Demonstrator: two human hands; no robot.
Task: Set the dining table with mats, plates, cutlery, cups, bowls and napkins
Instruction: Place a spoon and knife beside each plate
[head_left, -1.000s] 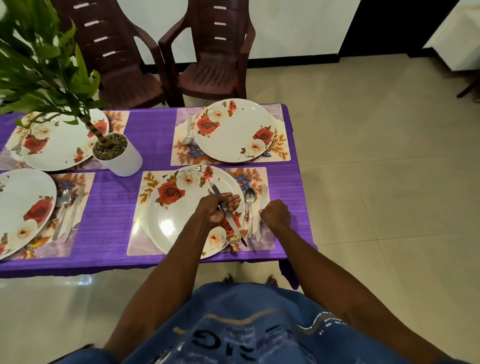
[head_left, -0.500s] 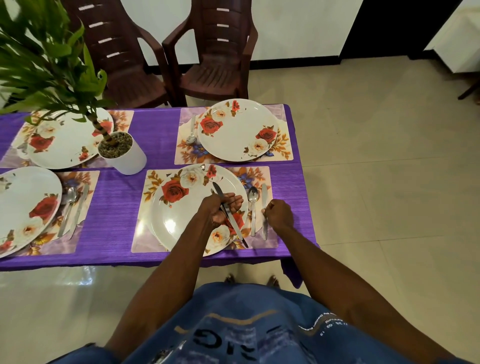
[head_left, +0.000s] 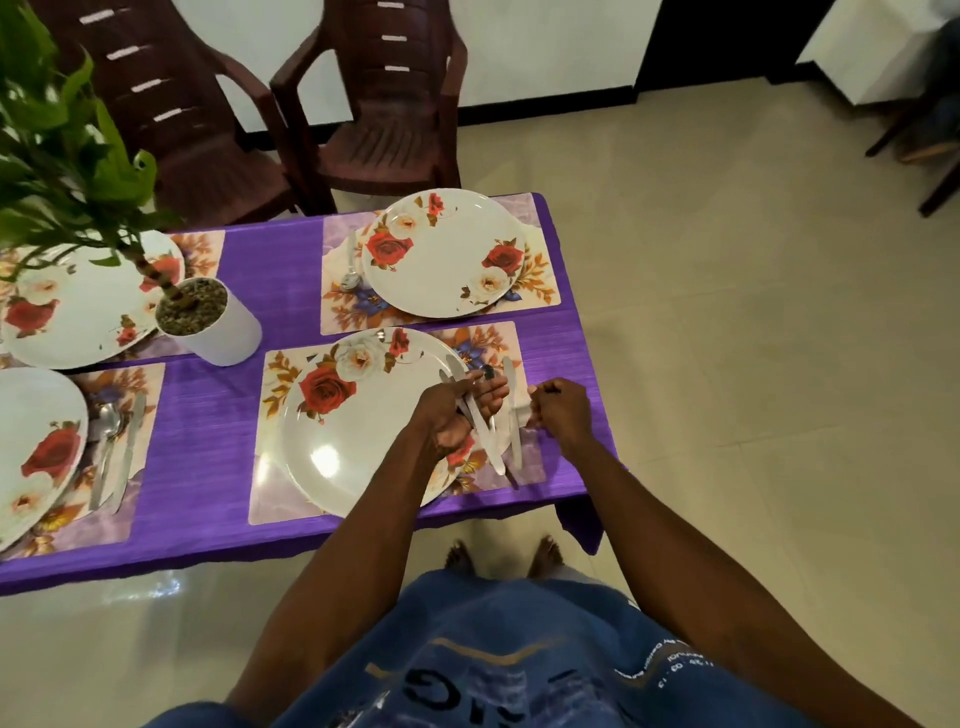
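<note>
Purple cloth covers the bench (head_left: 218, 415), and four floral mats lie on it, each carrying a white plate printed with red roses. On the nearest mat (head_left: 270, 467), the plate (head_left: 358, 436) sits toward the mat's left and middle, its right rim under the person's left hand (head_left: 452, 415).

That left hand hovers over the plate's right edge with its fingers (head_left: 491, 392) curled round a bundle of cutlery (head_left: 480, 426). A knife blade pokes out past the knuckles toward the far side, what looks like a spoon bowl shows dark at the fingertips, and the handles run down out of the palm toward the person, ending over the mat's right strip.

The right hand (head_left: 558, 410) is just beside it, over the mat's right edge, its fingers pinched on the middle of a single knife (head_left: 514, 415). This knife lies lengthwise along the mat's right strip; its tip points away and its handle end reaches toward the near edge. Whether it rests on the mat or is slightly lifted, I cannot tell.

The far mat (head_left: 540, 291) holds a plate with a spoon (head_left: 352, 265) at its left. The left near mat (head_left: 140, 415) has a spoon and knife beside its plate. A potted plant (head_left: 208, 322) stands between the settings, and two dark chairs (head_left: 384, 104) stand beyond the bench.
</note>
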